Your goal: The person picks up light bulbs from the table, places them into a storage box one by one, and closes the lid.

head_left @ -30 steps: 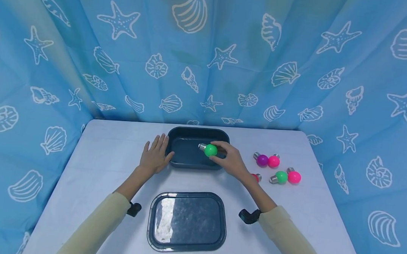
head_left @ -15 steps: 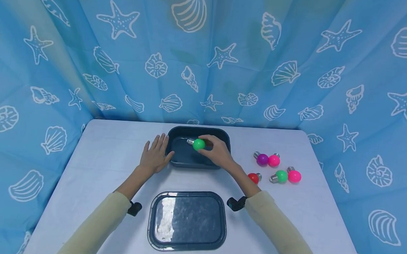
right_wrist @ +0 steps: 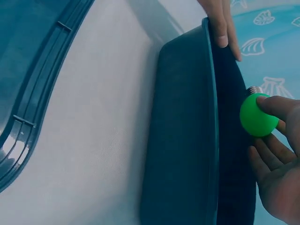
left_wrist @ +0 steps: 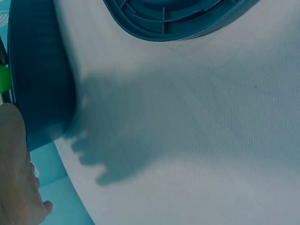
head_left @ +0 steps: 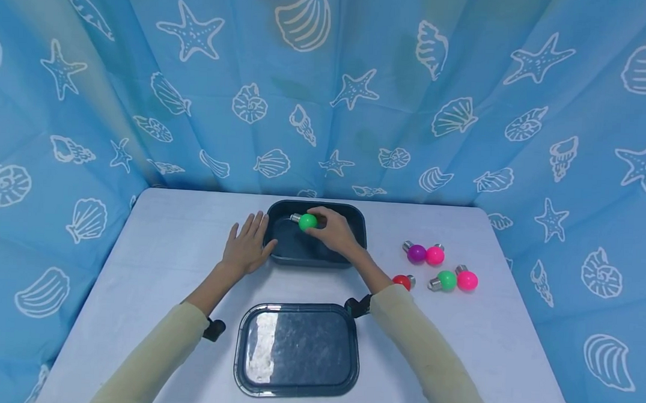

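My right hand [head_left: 332, 230] pinches a green light bulb [head_left: 307, 222] by its round globe, the silver screw base pointing left. In the head view the bulb overlaps the inside of a dark blue rectangular box [head_left: 315, 262]. The right wrist view shows thumb and fingers around the green globe [right_wrist: 258, 117] near the box's rim [right_wrist: 213, 93]. At the box's left end, my left hand [head_left: 244, 246] lies with fingers straight and spread, fingertips and thumb right at the rim.
A dark blue lid [head_left: 297, 350] lies on the white table in front of the box. To the right are several bulbs: purple [head_left: 416, 253], red [head_left: 402, 281], green [head_left: 447, 281], and pink [head_left: 467, 280]. A patterned blue curtain [head_left: 353, 124] hangs behind.
My right hand has carried the green bulb left and slightly farther back over the box. The red bulb, partly hidden by the forearm before, shows more. My left hand stays put.
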A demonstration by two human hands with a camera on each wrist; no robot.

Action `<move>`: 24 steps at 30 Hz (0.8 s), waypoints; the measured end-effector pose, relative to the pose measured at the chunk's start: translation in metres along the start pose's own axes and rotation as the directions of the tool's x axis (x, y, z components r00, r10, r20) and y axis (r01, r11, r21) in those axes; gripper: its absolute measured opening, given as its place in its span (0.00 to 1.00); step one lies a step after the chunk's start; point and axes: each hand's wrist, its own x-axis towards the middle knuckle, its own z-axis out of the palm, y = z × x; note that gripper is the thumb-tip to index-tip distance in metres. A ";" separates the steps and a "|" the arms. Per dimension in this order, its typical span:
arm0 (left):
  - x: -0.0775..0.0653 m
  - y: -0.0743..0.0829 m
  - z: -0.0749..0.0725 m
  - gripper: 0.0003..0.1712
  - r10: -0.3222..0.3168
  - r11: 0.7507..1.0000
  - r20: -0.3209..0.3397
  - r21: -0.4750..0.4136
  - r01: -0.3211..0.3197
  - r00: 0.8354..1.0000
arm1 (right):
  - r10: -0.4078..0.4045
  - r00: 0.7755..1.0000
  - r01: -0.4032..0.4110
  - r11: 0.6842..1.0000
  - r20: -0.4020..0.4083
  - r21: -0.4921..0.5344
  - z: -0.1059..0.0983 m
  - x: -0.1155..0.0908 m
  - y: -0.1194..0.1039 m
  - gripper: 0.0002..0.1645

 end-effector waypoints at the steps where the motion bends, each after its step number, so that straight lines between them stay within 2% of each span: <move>1: 0.000 0.000 0.000 0.44 0.000 1.000 0.001 0.002 0.000 1.000 | 0.008 1.000 -0.008 1.000 0.004 -0.006 0.001 0.002 0.000 0.27; 13: 0.000 0.001 -0.001 0.44 0.002 1.000 0.013 -0.006 -0.002 1.000 | 0.064 0.997 -0.061 0.996 0.045 -0.071 0.015 0.025 0.004 0.27; 24: 0.001 0.000 -0.001 0.43 0.004 1.000 0.009 -0.023 -0.003 1.000 | 0.122 0.990 -0.116 0.988 0.066 -0.099 0.032 0.031 0.008 0.26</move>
